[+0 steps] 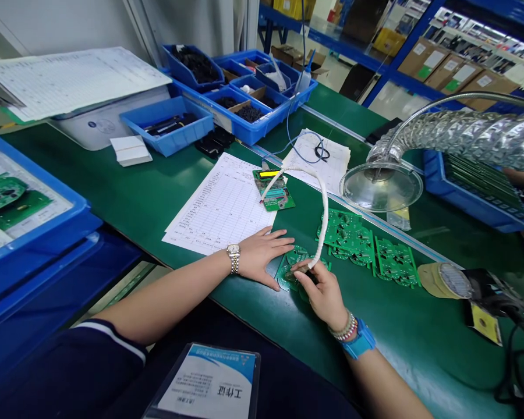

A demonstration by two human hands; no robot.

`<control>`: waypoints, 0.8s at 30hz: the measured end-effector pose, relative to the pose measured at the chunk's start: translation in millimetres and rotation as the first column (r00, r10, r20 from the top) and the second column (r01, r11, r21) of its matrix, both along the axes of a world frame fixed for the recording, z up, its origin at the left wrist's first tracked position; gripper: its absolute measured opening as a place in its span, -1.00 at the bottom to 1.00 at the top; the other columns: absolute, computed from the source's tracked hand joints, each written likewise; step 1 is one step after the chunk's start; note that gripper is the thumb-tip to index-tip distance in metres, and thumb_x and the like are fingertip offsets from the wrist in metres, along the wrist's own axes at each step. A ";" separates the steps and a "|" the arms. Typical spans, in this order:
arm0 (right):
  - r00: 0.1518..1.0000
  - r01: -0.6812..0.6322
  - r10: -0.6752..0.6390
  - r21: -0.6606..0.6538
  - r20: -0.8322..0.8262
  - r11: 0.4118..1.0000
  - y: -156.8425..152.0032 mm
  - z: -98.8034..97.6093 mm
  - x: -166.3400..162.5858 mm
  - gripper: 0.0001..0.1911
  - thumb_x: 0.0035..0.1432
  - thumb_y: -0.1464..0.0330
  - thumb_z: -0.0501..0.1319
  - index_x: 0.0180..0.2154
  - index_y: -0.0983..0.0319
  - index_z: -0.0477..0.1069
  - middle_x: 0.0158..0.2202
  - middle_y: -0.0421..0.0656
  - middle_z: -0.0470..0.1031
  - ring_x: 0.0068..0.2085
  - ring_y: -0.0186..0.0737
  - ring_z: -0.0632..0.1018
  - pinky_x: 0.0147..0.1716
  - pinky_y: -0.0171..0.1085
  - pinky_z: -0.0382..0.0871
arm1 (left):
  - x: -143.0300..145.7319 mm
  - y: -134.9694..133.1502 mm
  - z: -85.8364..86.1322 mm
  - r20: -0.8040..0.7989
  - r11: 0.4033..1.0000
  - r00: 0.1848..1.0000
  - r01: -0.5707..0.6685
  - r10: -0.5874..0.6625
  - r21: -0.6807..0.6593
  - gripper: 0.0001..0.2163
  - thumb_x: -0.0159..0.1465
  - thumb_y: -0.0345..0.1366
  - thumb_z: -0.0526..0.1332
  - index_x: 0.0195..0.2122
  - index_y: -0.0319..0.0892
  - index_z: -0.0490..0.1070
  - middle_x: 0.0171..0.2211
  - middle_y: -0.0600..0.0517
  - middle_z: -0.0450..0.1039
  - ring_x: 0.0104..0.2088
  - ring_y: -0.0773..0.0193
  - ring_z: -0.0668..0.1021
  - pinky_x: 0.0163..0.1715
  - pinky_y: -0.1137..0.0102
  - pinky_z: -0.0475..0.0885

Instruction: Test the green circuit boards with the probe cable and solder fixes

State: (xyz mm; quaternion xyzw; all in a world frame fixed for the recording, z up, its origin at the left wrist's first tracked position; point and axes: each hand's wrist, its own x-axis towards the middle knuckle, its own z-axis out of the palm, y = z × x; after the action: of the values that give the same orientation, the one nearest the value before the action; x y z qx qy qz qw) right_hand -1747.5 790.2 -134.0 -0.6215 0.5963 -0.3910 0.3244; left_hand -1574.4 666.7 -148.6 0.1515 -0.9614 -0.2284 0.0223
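My left hand (262, 254) lies flat with fingers stretched out, pressing the left side of a green circuit board panel (290, 266) on the green bench. My right hand (321, 291) is closed in a pinch on a tool or probe at the end of a white sleeved cable (322, 218), its tip down on that same panel. The cable arcs back to a small green board with a lit yellow display (272, 187). More green board panels (367, 247) lie just to the right of my hands.
A printed form sheet (222, 203) lies left of the boards. Blue parts bins (240, 96) stand at the back, a blue tray (35, 198) at the left. A silver fume-extraction hose with clear hood (382, 186) hangs at right, near a soldering stand (458, 282).
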 end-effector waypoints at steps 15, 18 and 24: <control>0.985 -0.027 0.011 -0.092 -0.173 0.995 -7.6 2.4 9.0 -0.93 0.15 0.36 0.15 -0.35 0.22 0.33 -0.43 -0.20 0.44 -0.42 -0.32 0.45 -0.38 -0.35 0.31 | -0.9 -0.5 3.9 0.028 1.000 1.000 0.004 -0.004 0.001 -0.12 -0.01 0.23 0.13 0.22 -0.26 0.05 0.26 -0.09 -0.04 0.27 -0.06 -0.03 0.20 0.02 -0.22; 0.988 -0.018 0.006 -0.080 -0.154 0.997 -6.5 0.3 8.4 -0.93 0.15 0.35 0.14 -0.32 0.22 0.33 -0.42 -0.19 0.44 -0.41 -0.31 0.45 -0.37 -0.35 0.32 | -0.4 -0.6 3.1 0.024 1.000 1.000 0.003 -0.003 0.003 -0.13 -0.01 0.24 0.13 0.22 -0.25 0.05 0.26 -0.09 -0.03 0.27 -0.06 -0.03 0.20 0.01 -0.22; 0.990 -0.015 0.002 -0.089 -0.142 0.996 -5.2 -2.0 8.8 -0.92 0.16 0.34 0.13 -0.31 0.22 0.32 -0.40 -0.18 0.44 -0.40 -0.29 0.45 -0.37 -0.33 0.33 | 1.6 0.5 1.3 0.008 1.000 1.000 0.002 -0.002 0.006 -0.11 -0.03 0.26 0.13 0.22 -0.24 0.04 0.26 -0.12 -0.03 0.26 -0.07 -0.03 0.20 0.00 -0.22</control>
State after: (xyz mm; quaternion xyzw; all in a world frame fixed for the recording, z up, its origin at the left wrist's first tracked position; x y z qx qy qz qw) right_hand -1738.7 784.9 -136.0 -0.6642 0.5969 -0.3711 0.2546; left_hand -1572.9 667.2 -147.3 0.1515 -0.9610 -0.2305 0.0179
